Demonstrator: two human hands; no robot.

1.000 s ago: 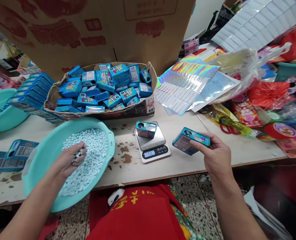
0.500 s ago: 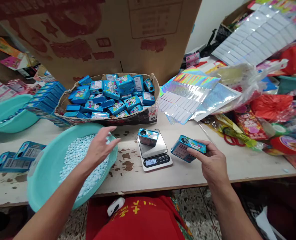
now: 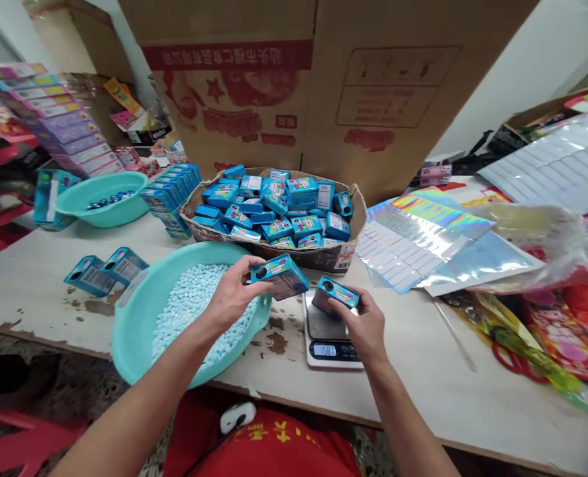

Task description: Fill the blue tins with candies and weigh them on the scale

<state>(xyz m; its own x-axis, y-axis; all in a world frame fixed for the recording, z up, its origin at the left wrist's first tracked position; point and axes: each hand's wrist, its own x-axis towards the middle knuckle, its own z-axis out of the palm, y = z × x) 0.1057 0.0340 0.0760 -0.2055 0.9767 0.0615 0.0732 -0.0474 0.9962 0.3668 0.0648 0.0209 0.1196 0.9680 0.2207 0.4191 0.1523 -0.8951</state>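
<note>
My left hand [image 3: 234, 291] grips a blue candy box [image 3: 281, 277] by its left end, above the right rim of a turquoise basin [image 3: 131, 354]. Pale blue candies [image 3: 187, 311] lie in that basin. A second blue candy box [image 3: 338, 293] is at the kitchen scale [image 3: 318, 364], with the thumb and fingers of my right hand [image 3: 366, 321] closed around its right side. Whether this box still touches the weighing plate I cannot tell. The scale's display is lit with digits.
Behind the basin stands a cut-down carton [image 3: 343, 262] heaped with blue boxes. Two blue boxes [image 3: 93, 275] lie to the left, near a smaller turquoise basin [image 3: 115, 215]. Shiny sticker sheets [image 3: 413, 232] and plastic packaging cover the right side. A tall cardboard box [image 3: 318, 139] rises at the back.
The box that was in my right hand is now in my left hand. My right hand has moved left and closed on the box at the scale. The view has swung left.
</note>
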